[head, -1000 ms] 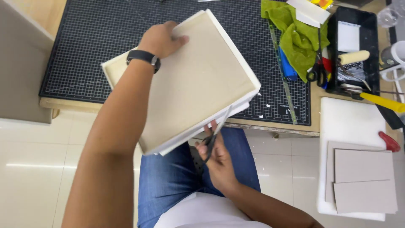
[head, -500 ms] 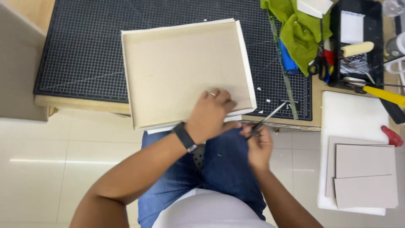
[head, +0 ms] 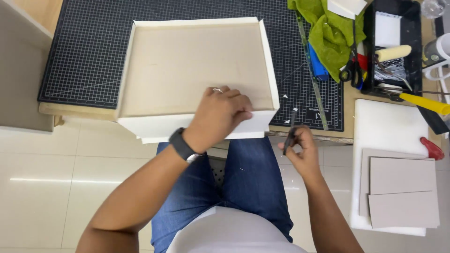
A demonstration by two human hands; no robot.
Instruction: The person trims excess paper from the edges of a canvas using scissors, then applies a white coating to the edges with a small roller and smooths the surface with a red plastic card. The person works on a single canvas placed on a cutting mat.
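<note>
— Box tray point(head: 192, 70)? Where now?

— Lying open side up on the black cutting mat point(head: 84, 61), near edge jutting past the counter point(head: 347, 112) rim, over the lap. Cream inside, white walls, shallow and roughly square.

— Held how?

— Left hand point(head: 222, 117) pressed on the near wall, fingers point(head: 234, 100) curled over the rim into the inside, clenched on the box tray. Ring on one finger, dark watch point(head: 180, 145) on the wrist.

— And the other side?

— Right hand point(head: 300, 150) just off the tray's near right corner, below the counter edge, fingers wrapped round dark scissors point(head: 291, 129). Blades pointing up toward the mat, not touching the tray. Open or closed blades: cannot tell.

— Around that?

— Small white paper scraps point(head: 284, 96) on the mat beside the tray's right wall. Metal ruler point(head: 311, 79) lying further right, running away along the mat. Green cloth point(head: 330, 33) bunched at the far right corner of the mat. Black tool tray point(head: 415, 47) beyond it, holding a pale roller and odd tools. White board point(head: 384, 126) at the right, grey card sheets point(head: 403, 192) stacked on it, red handle point(head: 431, 149) at its edge. Blue jeans and pale floor tiles below.
</note>
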